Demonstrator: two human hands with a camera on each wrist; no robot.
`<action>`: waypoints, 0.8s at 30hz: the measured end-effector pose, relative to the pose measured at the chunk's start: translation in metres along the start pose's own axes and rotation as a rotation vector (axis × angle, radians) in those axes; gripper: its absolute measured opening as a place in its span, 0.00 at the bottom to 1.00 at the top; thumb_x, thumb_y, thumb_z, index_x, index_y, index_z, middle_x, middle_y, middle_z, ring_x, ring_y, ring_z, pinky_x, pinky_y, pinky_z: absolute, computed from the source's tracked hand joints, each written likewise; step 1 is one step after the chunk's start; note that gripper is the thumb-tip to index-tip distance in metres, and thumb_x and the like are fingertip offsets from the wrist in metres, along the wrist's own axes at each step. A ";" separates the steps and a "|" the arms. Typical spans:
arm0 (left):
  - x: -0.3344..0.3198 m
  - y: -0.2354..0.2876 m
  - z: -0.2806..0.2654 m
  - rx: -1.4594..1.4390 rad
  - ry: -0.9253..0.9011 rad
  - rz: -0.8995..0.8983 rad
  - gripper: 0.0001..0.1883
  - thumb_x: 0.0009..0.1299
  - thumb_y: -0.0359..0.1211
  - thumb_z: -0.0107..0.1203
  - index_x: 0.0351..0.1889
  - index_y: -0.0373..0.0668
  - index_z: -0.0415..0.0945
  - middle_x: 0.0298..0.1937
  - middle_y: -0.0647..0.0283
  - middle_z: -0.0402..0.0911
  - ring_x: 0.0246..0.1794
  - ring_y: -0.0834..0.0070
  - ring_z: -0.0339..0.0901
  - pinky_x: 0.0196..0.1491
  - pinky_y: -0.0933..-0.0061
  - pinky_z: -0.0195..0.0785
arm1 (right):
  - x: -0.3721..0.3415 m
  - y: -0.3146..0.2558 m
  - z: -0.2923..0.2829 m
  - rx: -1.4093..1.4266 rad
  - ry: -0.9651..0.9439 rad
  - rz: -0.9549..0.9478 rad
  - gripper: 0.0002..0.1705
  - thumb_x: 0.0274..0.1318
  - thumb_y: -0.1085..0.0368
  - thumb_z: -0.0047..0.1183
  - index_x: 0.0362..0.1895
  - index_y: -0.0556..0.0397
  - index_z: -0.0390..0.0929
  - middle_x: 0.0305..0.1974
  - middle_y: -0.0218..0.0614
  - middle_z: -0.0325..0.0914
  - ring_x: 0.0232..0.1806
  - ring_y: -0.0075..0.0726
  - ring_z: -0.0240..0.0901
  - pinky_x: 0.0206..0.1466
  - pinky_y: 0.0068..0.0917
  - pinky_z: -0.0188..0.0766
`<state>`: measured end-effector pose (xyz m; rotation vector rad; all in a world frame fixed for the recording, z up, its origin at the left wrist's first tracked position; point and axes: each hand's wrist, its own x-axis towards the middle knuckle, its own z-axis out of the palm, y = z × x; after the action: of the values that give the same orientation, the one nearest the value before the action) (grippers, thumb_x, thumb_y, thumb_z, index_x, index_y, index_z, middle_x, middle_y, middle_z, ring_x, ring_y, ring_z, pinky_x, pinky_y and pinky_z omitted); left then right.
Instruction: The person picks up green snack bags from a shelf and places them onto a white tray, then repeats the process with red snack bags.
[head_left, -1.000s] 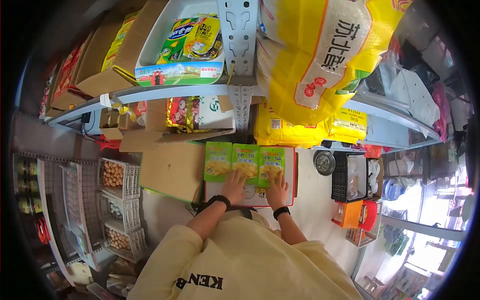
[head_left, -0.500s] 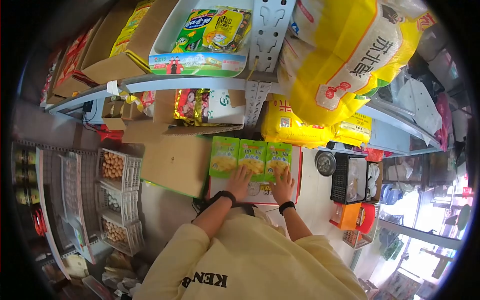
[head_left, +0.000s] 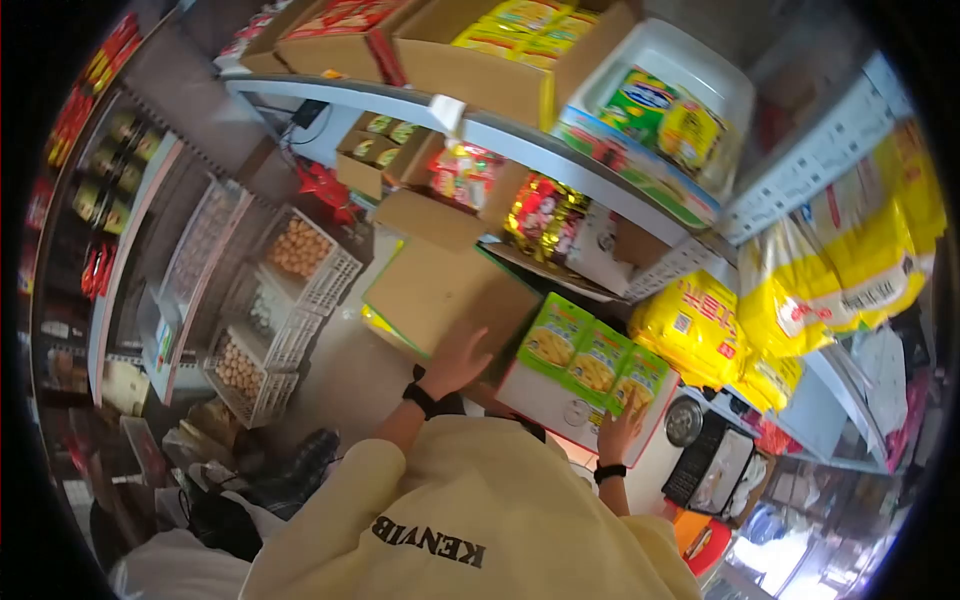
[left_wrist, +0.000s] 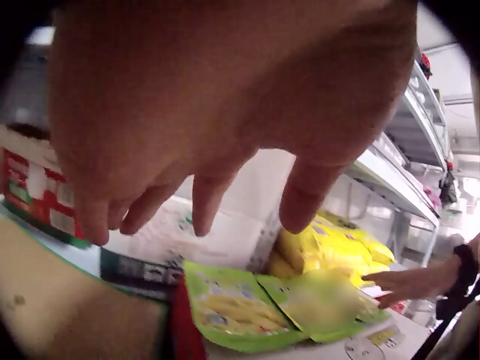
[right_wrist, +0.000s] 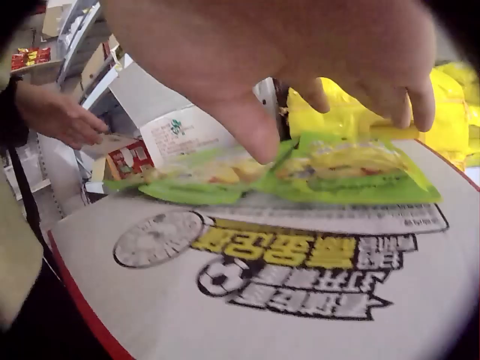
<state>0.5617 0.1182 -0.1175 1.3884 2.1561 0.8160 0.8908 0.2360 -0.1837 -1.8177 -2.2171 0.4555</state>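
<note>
Three green snack pouches (head_left: pixel 598 362) lie side by side on a white carton (head_left: pixel 540 402) with red edges and printed lettering. My right hand (head_left: pixel 622 432) reaches over the rightmost pouch (head_left: pixel 641 380), its fingertips at the lower part of that pouch; in the right wrist view its fingers point down just above the green packs. Away from the pouches, my left hand (head_left: pixel 455 362) is spread at the near edge of a brown cardboard box (head_left: pixel 445 290). The left wrist view shows that hand (left_wrist: pixel 225 97) with separated fingers and nothing between them.
Shelves with opened cartons and a white tray (head_left: pixel 690 70) of packets run along the back. Yellow rice bags (head_left: pixel 690 325) stand beside the white carton. Egg crates (head_left: pixel 300 250) are stacked at left. A black basket (head_left: pixel 712 465) and round metal tin (head_left: pixel 684 421) sit at right.
The head view has turned toward the left. My left hand has left the pouches and moved left to the brown box, while my right hand stays at the rightmost pouch.
</note>
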 end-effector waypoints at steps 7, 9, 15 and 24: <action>-0.034 -0.039 -0.133 0.125 0.557 -0.223 0.23 0.54 0.31 0.56 0.50 0.40 0.70 0.53 0.49 0.68 0.54 0.50 0.63 0.57 0.59 0.56 | -0.022 -0.085 -0.001 0.114 -0.046 -0.035 0.36 0.45 0.66 0.54 0.60 0.51 0.55 0.59 0.51 0.55 0.62 0.57 0.48 0.61 0.48 0.48; -0.039 -0.060 -0.160 0.094 0.666 -0.259 0.19 0.53 0.29 0.57 0.45 0.39 0.73 0.49 0.51 0.71 0.51 0.51 0.67 0.55 0.59 0.58 | -0.023 -0.122 -0.005 0.182 -0.083 -0.061 0.30 0.46 0.66 0.53 0.56 0.53 0.59 0.58 0.49 0.58 0.61 0.53 0.51 0.61 0.47 0.49; -0.030 -0.142 -0.239 0.216 0.646 -0.399 0.10 0.58 0.37 0.56 0.21 0.40 0.76 0.23 0.57 0.75 0.30 0.60 0.72 0.38 0.63 0.62 | -0.024 -0.241 0.001 0.469 -0.153 -0.177 0.19 0.46 0.71 0.53 0.45 0.58 0.67 0.43 0.47 0.71 0.48 0.49 0.67 0.51 0.39 0.62; -0.014 -0.285 -0.342 -0.161 0.748 -0.367 0.12 0.67 0.36 0.48 0.37 0.35 0.73 0.33 0.58 0.76 0.34 0.70 0.73 0.39 0.70 0.65 | -0.062 -0.467 0.000 0.615 -0.426 -0.293 0.15 0.51 0.70 0.48 0.45 0.59 0.70 0.39 0.42 0.74 0.42 0.38 0.72 0.46 0.28 0.65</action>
<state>0.1601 -0.0670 -0.0647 0.6069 2.6788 1.4751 0.4798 0.0918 -0.0036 -1.1316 -2.1837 1.3775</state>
